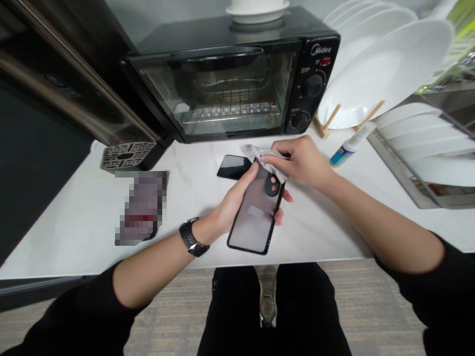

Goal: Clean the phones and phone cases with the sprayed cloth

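Note:
My left hand [232,201] grips a translucent phone case [249,225] with a black rim. Its thumb lies along the near side, and fingertips show past the far edge. Skin is visible through the camera cutouts, so the case looks to have no phone in it. With my right hand [302,160] I pinch a pale grey cloth [279,171], pressed against the case's upper end. Just behind the case, a black phone [233,166] lies flat on the counter, partly covered by my left hand and the cloth. A spray bottle [351,147] stands right of my right hand.
A black toaster oven [230,126] stands at the back of the white counter [193,198]. White plates [382,74] lean in a wooden rack, with more dishes [426,133] at the right. A pixelated item [143,207] lies left, near a machine's drip tray [128,154].

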Available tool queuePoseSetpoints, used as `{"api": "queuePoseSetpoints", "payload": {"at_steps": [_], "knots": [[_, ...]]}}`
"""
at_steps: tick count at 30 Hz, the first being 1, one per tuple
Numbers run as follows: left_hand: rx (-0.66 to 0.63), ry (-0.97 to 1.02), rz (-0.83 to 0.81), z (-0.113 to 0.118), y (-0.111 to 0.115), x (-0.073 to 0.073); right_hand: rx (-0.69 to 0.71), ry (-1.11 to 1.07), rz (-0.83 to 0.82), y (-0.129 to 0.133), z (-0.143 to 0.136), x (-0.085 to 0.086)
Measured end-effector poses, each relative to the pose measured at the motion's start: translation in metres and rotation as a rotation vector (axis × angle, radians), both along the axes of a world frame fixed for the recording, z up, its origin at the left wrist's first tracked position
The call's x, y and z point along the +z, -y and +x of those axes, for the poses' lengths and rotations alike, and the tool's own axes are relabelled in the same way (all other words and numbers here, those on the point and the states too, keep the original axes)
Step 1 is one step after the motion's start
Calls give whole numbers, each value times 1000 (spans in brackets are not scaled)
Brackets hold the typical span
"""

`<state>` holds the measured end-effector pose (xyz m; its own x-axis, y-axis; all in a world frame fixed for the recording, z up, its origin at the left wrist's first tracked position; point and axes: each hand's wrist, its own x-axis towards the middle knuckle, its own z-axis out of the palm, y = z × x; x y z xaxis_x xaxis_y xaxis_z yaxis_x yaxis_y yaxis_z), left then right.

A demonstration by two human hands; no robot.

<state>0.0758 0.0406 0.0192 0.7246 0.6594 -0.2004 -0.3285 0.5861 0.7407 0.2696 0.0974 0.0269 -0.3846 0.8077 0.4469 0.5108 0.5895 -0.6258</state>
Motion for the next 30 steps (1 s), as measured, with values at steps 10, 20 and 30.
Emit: {"api": "queuePoseSetpoints", "payload": {"at_steps": [10, 20, 30], "knots": [[182, -3, 29, -1, 0, 2, 125, -216, -215, 1, -1, -3], [205, 34, 15, -2, -1, 2, -7, -96, 40, -1, 0, -1], [51, -22, 67, 1, 2, -7, -240, -552, -76, -9, 7, 3]]}}
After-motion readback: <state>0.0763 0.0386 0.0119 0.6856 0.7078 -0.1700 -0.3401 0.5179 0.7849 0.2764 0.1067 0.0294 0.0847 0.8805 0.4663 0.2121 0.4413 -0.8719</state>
